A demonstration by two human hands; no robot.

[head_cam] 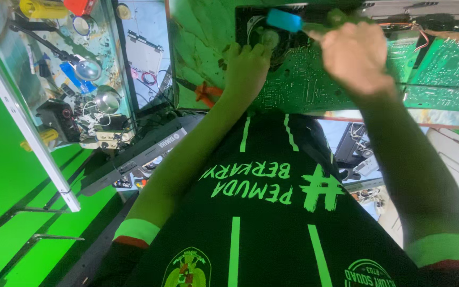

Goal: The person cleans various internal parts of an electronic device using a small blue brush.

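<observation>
Gripping the blue-handled tool (285,21) in your right hand (353,56), fingers curled shut around its shaft, you work over the green circuit board (314,85) lying flat at the bench's near edge, while your left hand (246,66) presses on its left part, fingers bent over the dark round part (268,38). Judge the board light and stiff but fragile. Hold it by its bare edges, not its solder points.

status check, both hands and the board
Left hand pressing down on green circuit board. Right hand gripping blue-handled tool over it. Orange-handled pliers lying beside left wrist.
</observation>
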